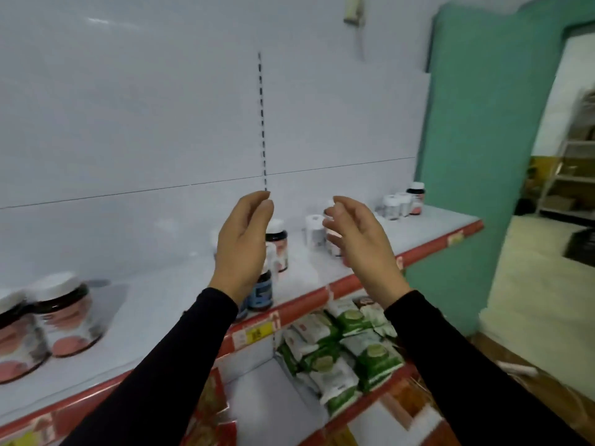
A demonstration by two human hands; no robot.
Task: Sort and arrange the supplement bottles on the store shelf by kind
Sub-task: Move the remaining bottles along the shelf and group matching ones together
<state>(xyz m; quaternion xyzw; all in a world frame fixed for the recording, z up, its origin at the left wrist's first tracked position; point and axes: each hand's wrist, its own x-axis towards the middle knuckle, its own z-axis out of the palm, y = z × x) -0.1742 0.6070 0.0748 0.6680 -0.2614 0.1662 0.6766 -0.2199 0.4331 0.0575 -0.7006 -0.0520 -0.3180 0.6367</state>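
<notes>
My left hand (242, 243) and my right hand (357, 236) hover above the white top shelf (167, 304), fingers relaxed and holding nothing. Behind my left hand stand a dark bottle with a red label (279, 243) and a dark bottle with a blue label (261, 289), both partly hidden. A white bottle (314, 231) stands between my hands. Another bottle is mostly hidden behind my right hand. Two large dark jars with red labels (64, 313) sit at the left. At the far right end stands a small group of bottles (402, 201).
The shelf's red front edge (428, 249) carries price tags. On the lower shelf lie several green and white packets (341, 346) and red packets (209, 410). A teal wall (476, 156) and a doorway to another room are at the right.
</notes>
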